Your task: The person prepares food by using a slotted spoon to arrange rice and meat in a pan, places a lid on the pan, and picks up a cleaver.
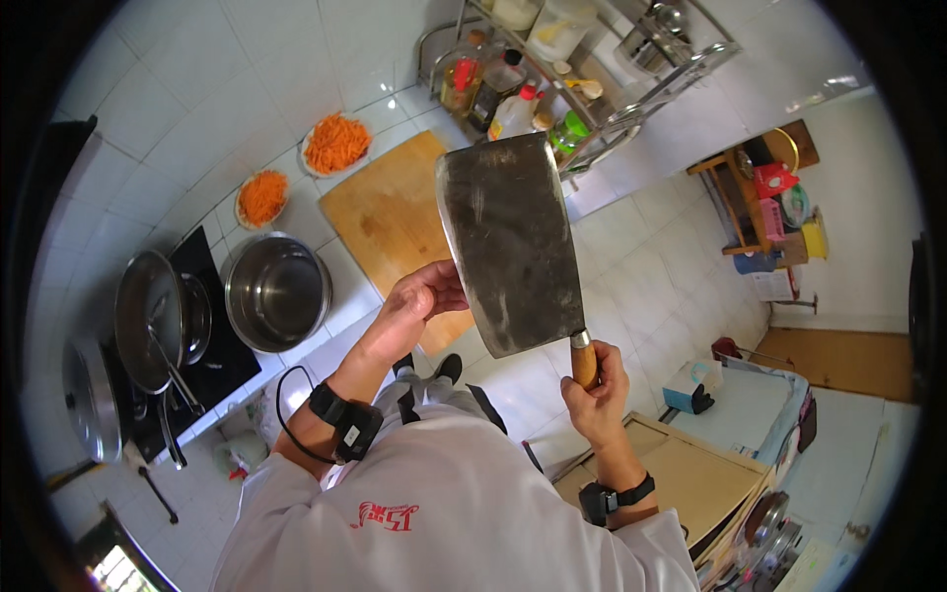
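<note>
My right hand (598, 392) grips the wooden handle of a Chinese cleaver (510, 244). The broad dark blade is raised in the centre of the view, its flat face visible. At the blade's left edge is my left hand (425, 300), with fingers bent; some fingertips seem to pass behind the blade, so contact cannot be told. Beyond the hands, a wooden cutting board (388, 200) lies on the tiled counter, partly hidden by the cleaver. Past the board stand a plate of shredded carrot (336, 144) and a smaller bowl of finely shredded carrot (262, 198).
A steel pot (278, 292) stands left of the board, beside a black cooktop (222, 348) with a frying pan (150, 318) and a lid (92, 399). A metal rack (644, 103) shelters bottles and jars. At lower right is a beige cabinet (681, 466).
</note>
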A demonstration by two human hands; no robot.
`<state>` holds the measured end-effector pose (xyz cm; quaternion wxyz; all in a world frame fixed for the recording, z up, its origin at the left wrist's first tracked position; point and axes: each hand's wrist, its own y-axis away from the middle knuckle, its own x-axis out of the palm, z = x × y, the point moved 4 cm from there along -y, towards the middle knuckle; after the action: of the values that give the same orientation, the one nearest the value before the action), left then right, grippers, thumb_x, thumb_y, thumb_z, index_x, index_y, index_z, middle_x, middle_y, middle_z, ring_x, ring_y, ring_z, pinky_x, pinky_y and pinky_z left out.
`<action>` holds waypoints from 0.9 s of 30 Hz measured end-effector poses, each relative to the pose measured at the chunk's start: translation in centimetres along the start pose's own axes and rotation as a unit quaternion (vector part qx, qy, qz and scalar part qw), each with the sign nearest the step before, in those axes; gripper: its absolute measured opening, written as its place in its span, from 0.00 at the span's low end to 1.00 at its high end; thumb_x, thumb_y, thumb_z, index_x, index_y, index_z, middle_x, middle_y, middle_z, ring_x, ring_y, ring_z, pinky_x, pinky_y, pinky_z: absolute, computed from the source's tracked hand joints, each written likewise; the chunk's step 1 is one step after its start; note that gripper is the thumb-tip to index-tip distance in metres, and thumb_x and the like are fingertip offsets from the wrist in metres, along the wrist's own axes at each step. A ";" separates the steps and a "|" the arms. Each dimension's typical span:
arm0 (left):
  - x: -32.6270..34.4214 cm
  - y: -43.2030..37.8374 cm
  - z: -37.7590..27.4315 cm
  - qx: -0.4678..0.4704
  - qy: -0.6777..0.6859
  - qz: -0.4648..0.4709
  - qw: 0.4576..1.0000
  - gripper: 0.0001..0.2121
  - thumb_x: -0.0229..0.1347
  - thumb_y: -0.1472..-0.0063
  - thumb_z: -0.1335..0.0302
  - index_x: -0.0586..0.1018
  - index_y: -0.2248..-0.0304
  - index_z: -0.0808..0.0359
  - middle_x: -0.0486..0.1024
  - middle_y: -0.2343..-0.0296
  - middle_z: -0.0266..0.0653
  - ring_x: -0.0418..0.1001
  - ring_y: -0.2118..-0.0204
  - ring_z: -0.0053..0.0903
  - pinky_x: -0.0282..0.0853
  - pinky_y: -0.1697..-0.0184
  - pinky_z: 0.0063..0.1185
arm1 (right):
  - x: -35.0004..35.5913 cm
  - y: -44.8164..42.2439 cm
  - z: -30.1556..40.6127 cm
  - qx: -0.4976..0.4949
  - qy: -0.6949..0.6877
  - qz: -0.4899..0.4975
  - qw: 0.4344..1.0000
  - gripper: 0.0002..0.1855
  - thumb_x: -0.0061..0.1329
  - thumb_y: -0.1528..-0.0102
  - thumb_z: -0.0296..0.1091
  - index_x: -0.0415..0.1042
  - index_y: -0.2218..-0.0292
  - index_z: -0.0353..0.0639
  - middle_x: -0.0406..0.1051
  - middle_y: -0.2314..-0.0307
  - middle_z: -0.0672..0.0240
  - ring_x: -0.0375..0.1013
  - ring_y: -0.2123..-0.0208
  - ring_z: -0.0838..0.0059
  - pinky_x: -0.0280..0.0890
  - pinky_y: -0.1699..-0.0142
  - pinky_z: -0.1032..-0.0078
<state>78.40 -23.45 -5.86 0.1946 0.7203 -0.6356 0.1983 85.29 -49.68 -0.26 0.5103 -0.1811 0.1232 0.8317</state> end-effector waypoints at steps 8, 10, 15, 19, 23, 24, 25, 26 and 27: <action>2.1 -1.1 -5.6 0.108 -0.040 -0.096 0.989 0.39 0.56 0.48 0.48 0.62 0.47 0.71 0.67 0.53 0.40 0.66 0.51 0.26 0.60 0.47 0.25 | -1.6 1.8 5.0 -0.031 0.067 -0.014 0.997 0.18 0.48 0.58 0.21 0.64 0.62 0.31 0.64 0.77 0.71 0.61 0.76 0.84 0.60 0.71 0.85; 0.8 -0.7 -6.3 0.194 -0.182 -0.254 0.930 0.37 0.61 0.47 0.61 0.57 0.45 0.72 0.57 0.46 0.49 0.59 0.44 0.34 0.55 0.43 0.30 | -1.0 1.8 5.7 0.006 0.063 -0.010 0.998 0.19 0.48 0.58 0.21 0.64 0.62 0.31 0.64 0.77 0.71 0.62 0.76 0.84 0.61 0.70 0.85; 6.2 0.3 -5.8 0.314 -0.609 0.050 0.727 0.38 0.58 0.50 0.53 0.59 0.44 0.65 0.49 0.42 0.53 0.49 0.41 0.50 0.43 0.40 0.42 | 0.1 0.9 3.7 0.026 0.097 0.006 0.995 0.20 0.47 0.59 0.23 0.65 0.61 0.31 0.67 0.77 0.63 0.65 0.75 0.77 0.63 0.68 0.80; 4.5 -1.5 -1.9 0.197 -0.741 0.069 0.639 0.38 0.55 0.50 0.52 0.58 0.43 0.62 0.46 0.41 0.51 0.45 0.40 0.50 0.41 0.40 0.43 | 0.5 -0.4 2.0 0.043 0.112 0.047 0.992 0.21 0.47 0.59 0.23 0.65 0.60 0.31 0.68 0.77 0.60 0.67 0.75 0.73 0.64 0.67 0.78; -5.6 -2.7 2.8 0.022 -0.517 -0.200 0.832 0.38 0.38 0.40 0.47 0.49 0.40 0.67 0.44 0.40 0.52 0.42 0.38 0.45 0.36 0.37 0.38 | -0.1 -2.5 0.0 0.069 -0.015 0.075 0.995 0.18 0.47 0.57 0.23 0.66 0.62 0.30 0.67 0.79 0.68 0.66 0.79 0.76 0.62 0.72 0.81; -6.5 -2.7 4.2 -0.011 -0.367 -0.228 0.902 0.40 0.33 0.41 0.43 0.48 0.40 0.68 0.44 0.40 0.50 0.42 0.38 0.42 0.36 0.37 0.36 | 0.0 -3.1 -0.4 0.117 -0.066 0.106 0.985 0.18 0.48 0.57 0.23 0.66 0.61 0.30 0.66 0.79 0.69 0.65 0.80 0.78 0.61 0.73 0.81; -6.9 -2.6 5.5 -0.042 -0.207 -0.248 0.946 0.43 0.29 0.43 0.39 0.48 0.40 0.69 0.45 0.40 0.48 0.43 0.37 0.39 0.37 0.37 0.35 | 0.2 -3.5 -0.5 0.165 -0.116 0.135 0.970 0.18 0.48 0.57 0.23 0.67 0.61 0.31 0.66 0.78 0.69 0.64 0.81 0.80 0.60 0.75 0.82; -7.3 -2.4 6.7 -0.070 -0.039 -0.260 0.962 0.46 0.24 0.44 0.35 0.48 0.40 0.70 0.46 0.40 0.46 0.43 0.37 0.36 0.38 0.36 0.33 | 0.5 -3.8 -0.6 0.213 -0.164 0.165 0.949 0.19 0.49 0.57 0.22 0.67 0.61 0.31 0.65 0.78 0.70 0.63 0.82 0.81 0.59 0.76 0.83; -5.1 -2.9 6.5 -0.079 0.109 -0.210 0.968 0.47 0.24 0.45 0.34 0.49 0.41 0.70 0.48 0.41 0.47 0.46 0.38 0.36 0.39 0.37 0.33 | 0.8 -4.4 -1.6 0.224 -0.191 0.170 0.941 0.19 0.49 0.57 0.22 0.67 0.60 0.31 0.65 0.79 0.70 0.63 0.83 0.82 0.58 0.78 0.83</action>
<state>80.96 -22.33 -14.13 0.3563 0.7941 -0.4587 0.1791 89.14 -47.69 -2.11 0.4023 0.1234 0.2353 0.8761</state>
